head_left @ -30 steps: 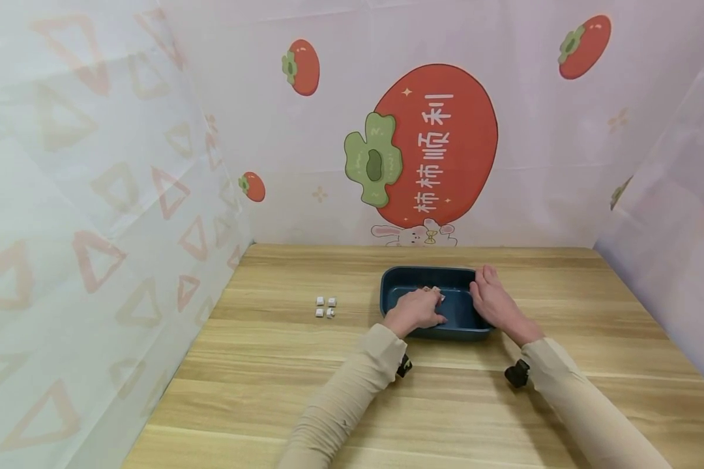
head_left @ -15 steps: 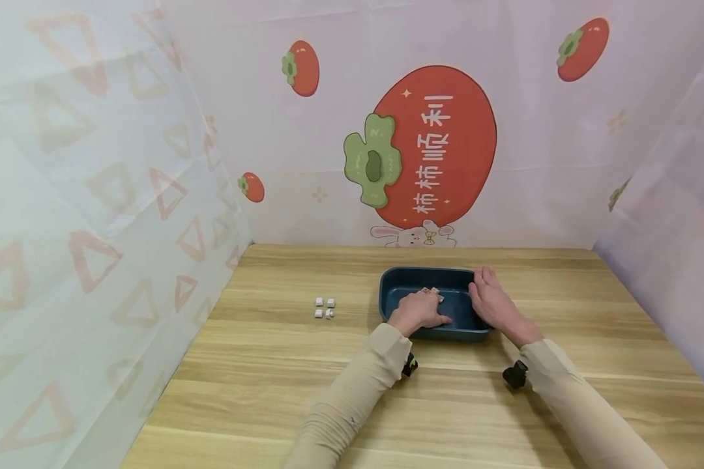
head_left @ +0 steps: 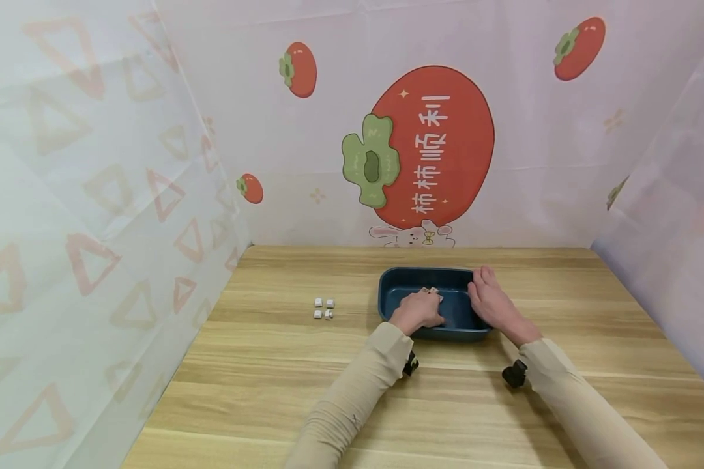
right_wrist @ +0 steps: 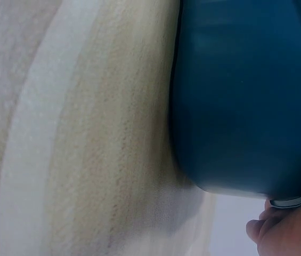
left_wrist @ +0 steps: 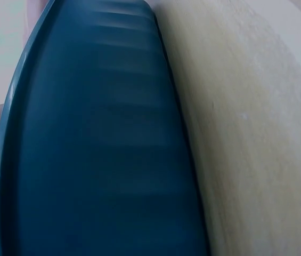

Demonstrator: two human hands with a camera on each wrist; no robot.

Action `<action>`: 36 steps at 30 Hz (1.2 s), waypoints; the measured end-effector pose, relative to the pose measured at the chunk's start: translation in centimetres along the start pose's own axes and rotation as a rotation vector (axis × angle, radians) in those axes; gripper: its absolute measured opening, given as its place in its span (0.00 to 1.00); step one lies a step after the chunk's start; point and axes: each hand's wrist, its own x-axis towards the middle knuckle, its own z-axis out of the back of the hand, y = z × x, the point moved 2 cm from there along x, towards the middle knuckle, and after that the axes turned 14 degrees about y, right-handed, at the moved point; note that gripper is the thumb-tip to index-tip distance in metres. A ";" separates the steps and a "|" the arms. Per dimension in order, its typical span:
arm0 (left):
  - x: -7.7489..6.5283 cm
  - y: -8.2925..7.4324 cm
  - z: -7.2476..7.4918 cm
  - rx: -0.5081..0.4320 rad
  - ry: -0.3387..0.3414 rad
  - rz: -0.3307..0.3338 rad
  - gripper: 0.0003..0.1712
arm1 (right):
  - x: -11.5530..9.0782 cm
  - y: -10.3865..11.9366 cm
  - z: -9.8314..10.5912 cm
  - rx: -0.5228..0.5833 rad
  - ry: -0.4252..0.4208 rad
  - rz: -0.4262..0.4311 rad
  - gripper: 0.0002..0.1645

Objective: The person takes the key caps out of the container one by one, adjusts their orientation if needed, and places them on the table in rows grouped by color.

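A dark blue rectangular tray (head_left: 463, 333) stands on the wooden table. My left hand (head_left: 416, 311) reaches over its near wall, palm down, above a few small pale keycap-like pieces (head_left: 433, 291). The thumb stands apart from the other fingers, whose tips are hidden. At the right end, my right hand (head_left: 495, 307) holds the tray wall, with the thumb on the inner side and the fingers along the rim. Both wrist views are mostly filled by the tray's outer wall (left_wrist: 107, 138), and part of the right hand (right_wrist: 294, 229) shows at the rim.
Left of the tray, several white keycap-like pieces (head_left: 318, 303) lie in two short rows on the wooden table (head_left: 258, 365). A printed cloth wall (head_left: 305, 143) rises behind the table, with further cloth at both sides.
My left hand has shifted slightly within the tray, and its thumb has drawn in a little. The right hand stays at the tray's right end.
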 end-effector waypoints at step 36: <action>-3.0 4.6 3.5 -0.168 -0.157 -0.232 0.14 | 0.0 0.0 0.2 0.023 0.037 -0.019 0.32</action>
